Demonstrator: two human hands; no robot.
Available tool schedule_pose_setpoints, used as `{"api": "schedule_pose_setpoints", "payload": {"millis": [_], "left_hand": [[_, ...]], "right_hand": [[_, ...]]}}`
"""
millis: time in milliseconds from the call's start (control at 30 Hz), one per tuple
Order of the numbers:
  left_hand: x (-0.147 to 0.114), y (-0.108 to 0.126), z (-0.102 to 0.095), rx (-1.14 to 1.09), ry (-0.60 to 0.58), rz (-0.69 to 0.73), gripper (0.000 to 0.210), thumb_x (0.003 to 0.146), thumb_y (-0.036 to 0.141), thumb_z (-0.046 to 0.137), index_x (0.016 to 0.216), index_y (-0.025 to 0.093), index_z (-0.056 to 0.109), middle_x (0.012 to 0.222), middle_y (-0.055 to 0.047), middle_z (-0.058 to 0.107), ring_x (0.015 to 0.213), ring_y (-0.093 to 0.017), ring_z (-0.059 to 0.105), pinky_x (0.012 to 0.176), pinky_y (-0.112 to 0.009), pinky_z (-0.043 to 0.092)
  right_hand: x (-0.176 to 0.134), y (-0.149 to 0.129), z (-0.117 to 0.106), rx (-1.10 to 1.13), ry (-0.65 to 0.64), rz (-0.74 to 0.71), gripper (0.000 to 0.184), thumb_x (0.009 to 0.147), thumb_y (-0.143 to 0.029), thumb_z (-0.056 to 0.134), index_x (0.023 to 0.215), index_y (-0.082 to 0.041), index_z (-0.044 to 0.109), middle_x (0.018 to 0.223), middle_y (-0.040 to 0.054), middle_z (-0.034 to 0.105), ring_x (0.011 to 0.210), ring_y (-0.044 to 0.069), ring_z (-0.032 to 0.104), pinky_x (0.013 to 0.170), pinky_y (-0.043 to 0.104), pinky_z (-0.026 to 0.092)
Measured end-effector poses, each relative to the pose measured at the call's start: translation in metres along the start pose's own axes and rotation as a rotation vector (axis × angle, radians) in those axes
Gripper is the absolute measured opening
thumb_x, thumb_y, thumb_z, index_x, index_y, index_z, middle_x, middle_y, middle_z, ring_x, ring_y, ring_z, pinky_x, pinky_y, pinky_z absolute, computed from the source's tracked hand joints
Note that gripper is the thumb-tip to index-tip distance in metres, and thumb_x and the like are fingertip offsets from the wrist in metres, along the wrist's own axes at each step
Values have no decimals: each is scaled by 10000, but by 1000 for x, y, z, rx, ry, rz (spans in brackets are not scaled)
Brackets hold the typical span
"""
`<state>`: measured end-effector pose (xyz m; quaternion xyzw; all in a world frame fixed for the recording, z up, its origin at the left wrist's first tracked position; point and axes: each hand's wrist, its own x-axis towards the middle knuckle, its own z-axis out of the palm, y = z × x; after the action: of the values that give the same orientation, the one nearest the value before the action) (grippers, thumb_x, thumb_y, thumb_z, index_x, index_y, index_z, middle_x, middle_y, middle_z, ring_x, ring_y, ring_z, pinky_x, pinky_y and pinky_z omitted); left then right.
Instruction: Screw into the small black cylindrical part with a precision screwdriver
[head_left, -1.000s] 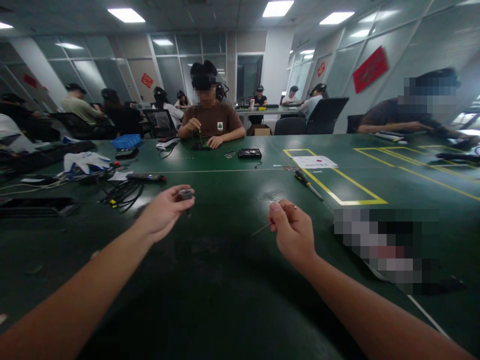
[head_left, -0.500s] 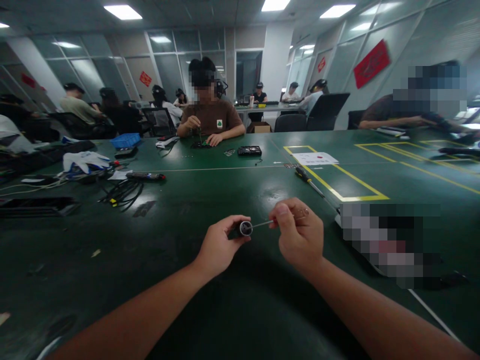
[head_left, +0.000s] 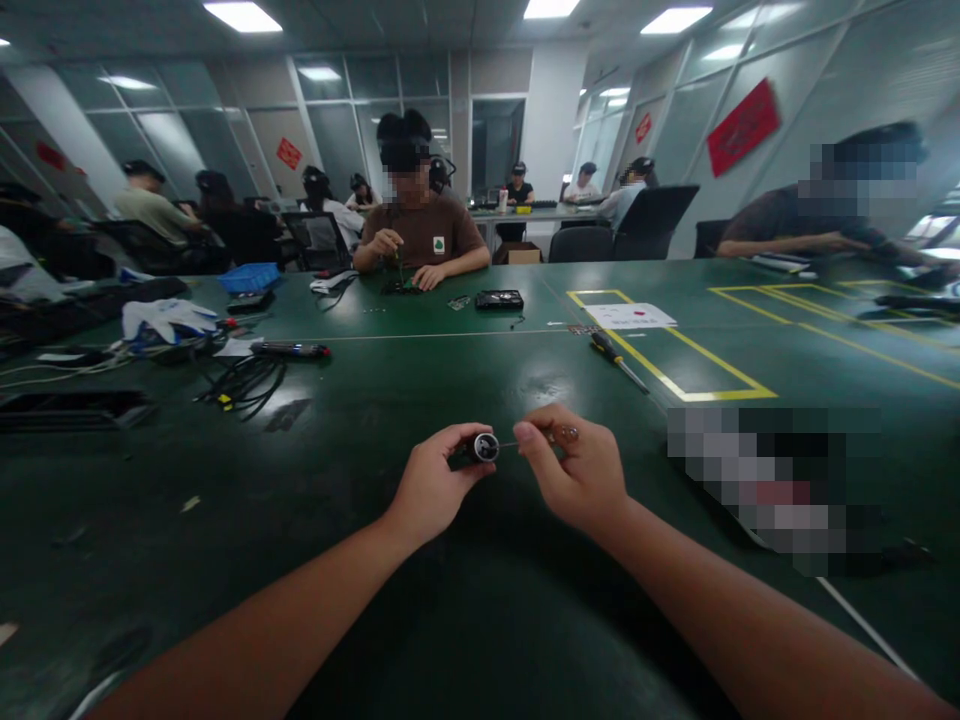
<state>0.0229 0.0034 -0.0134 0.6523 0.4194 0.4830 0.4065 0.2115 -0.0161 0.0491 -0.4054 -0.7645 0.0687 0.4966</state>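
A: Head view — left hand (head_left: 431,490) pinches small round black part (head_left: 484,447); right hand (head_left: 581,475) pinches thin pin (head_left: 507,444), just right of it.

B: Tip at the opening; seating looks unfinished.

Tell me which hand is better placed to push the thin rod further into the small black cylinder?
Probably the right hand: it pinches the thin rod, whose tip meets the open end of the small black cylinder. The left hand grips the cylinder and only steadies it.
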Motion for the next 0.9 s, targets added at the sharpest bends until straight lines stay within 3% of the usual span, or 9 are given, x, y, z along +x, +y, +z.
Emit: {"api": "schedule_pose_setpoints", "payload": {"millis": [533, 767, 900], "left_hand": [[1, 4, -4, 135, 30, 23, 398, 765, 98, 810, 1127, 252, 758, 1153, -52, 763, 1096, -261, 701, 1032, -456, 522], [-1, 4, -5, 252, 42, 143, 355, 804, 157, 811, 1132, 281, 755, 1122, -39, 756, 1061, -238, 700, 987, -414, 538], [-1, 6, -6, 280, 59, 151, 377, 790, 117, 796, 1127, 282, 759, 1092, -35, 754, 1029, -230, 708, 972, -402, 549]], "right_hand": [[-2, 6, 4, 24, -14, 41, 230, 1000, -333, 532, 805, -233, 601, 644, -5, 662, 528, 143, 579, 554, 278, 428], [-2, -2, 3, -7, -36, -66, 195, 967, -327, 574, 798, -243, 623, 685, 22, 681, 574, 163, 603, 600, 304, 463], [-3, 1, 6, 69, -25, 76, 276, 993, -372, 550, 767, -233, 628, 648, 8, 662, 554, 152, 587, 574, 288, 453]]}}
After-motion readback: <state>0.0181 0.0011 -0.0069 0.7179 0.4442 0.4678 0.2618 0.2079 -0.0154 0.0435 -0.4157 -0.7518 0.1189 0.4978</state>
